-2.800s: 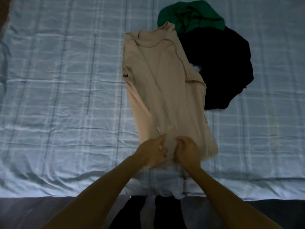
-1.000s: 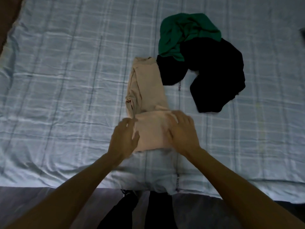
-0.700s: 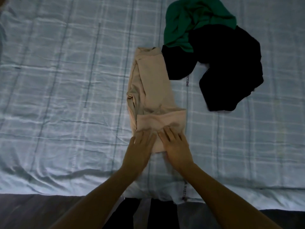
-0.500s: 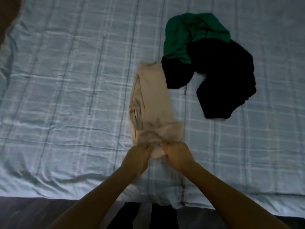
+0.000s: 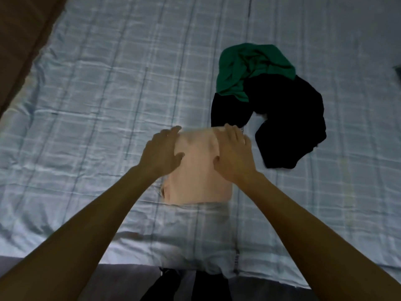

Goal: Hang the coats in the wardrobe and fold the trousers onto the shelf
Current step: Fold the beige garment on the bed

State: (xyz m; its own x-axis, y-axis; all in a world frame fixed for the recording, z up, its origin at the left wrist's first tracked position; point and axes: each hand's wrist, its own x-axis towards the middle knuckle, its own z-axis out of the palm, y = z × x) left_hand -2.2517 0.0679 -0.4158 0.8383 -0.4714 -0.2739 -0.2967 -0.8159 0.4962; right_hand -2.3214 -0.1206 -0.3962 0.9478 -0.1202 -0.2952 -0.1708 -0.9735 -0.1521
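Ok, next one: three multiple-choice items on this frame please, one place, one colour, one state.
1. Where does the green garment lie? A) against the black garment B) under the hands C) on the floor
2. What colour is the folded garment on the bed? A) white B) beige C) red
3. How do the left hand and right hand sit? A) fists in the air B) flat on the folded garment C) gripping a hanger
Answers: 1 A, green meets the black pile's far edge; 2 B, it shows pale beige; 3 B, fingers lie straight on the cloth.
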